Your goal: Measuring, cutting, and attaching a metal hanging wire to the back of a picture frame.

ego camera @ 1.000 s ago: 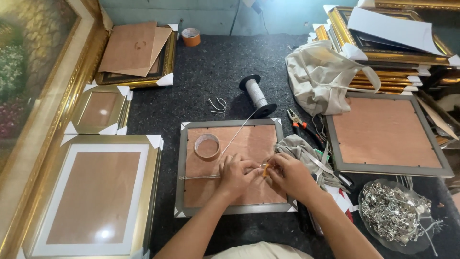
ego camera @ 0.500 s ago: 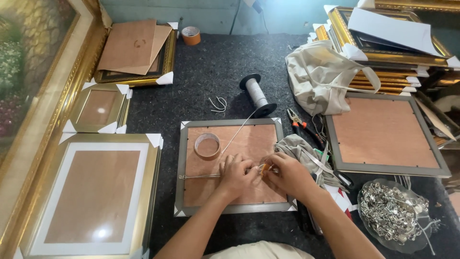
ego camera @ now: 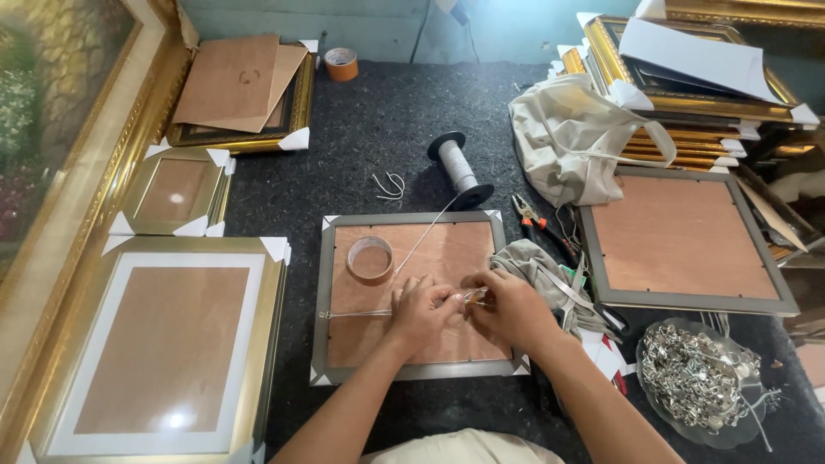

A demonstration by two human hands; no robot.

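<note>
Dark speckled felt (ego camera: 378,129) covers the bench, with gilt frames crowding its edges. Face down in front of me lies a grey picture frame (ego camera: 411,371) with its brown backing board up, and both my hands meet over the middle of that board. My left hand (ego camera: 421,308) has its fingers curled and pressed together on a thin hanging wire (ego camera: 352,314) that runs left across the board to the frame's left rail. My right hand (ego camera: 513,308) pinches the same wire's end at a small bright metal bit between my 2 hands; it is too small for me to tell exactly what it is. From that spot a pale strand climbs up and right to a black spool of wire (ego camera: 457,167) lying tipped on the felt just beyond the frame's top edge. A roll of brown tape (ego camera: 370,259) sits on the board, near my left hand but apart from it. Just right of my right wrist lies a grey cloth (ego camera: 533,262), with red-handled pliers (ego camera: 537,225) beyond it. Farther right, a second grey frame (ego camera: 687,301) lies face down, and a dish of silvery metal hangers (ego camera: 698,378) sits near my right forearm.
</note>
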